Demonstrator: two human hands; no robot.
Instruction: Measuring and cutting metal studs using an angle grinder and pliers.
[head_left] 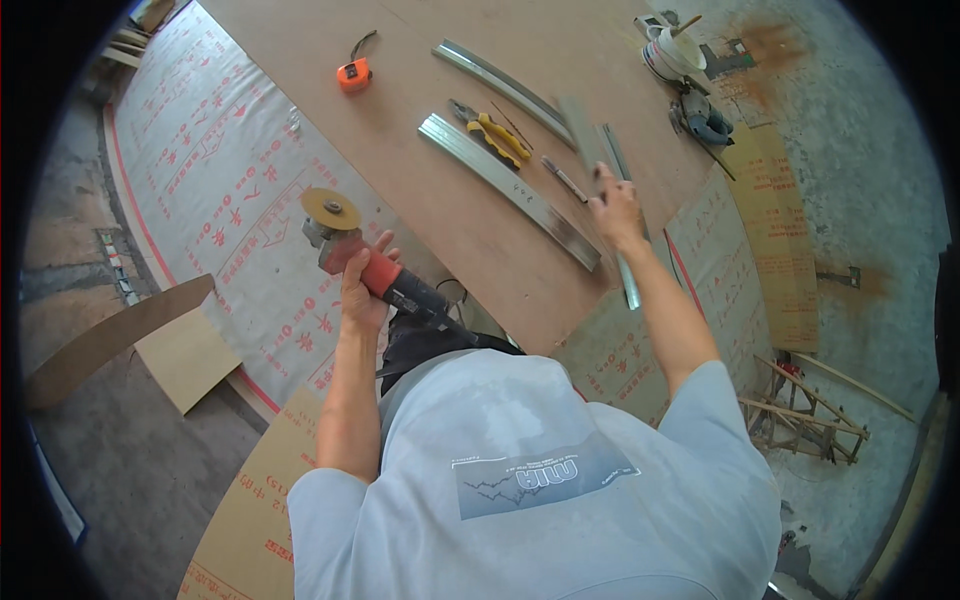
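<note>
My left hand (365, 285) is closed round the red and black body of an angle grinder (378, 270), its thin tan disc (318, 210) facing up. On the board to the right, my right hand (617, 212) has its fingers at the lower end of a short metal channel (580, 130), which is smeared by motion and seems to be in its grip. A narrow metal strip (628, 280) runs beneath that hand. Left of it lie a marker pen (565, 178), yellow-handled pliers (495, 132) and a long metal channel (510, 190). Another channel (500, 85) lies farther off.
An orange tape measure (353, 75) lies on the brown board (300, 30). At the far right stand a white bucket (672, 55) and a grey-blue power tool (705, 118). Printed protective sheeting (240, 200) covers the floor. A wooden frame (800, 415) stands at the right.
</note>
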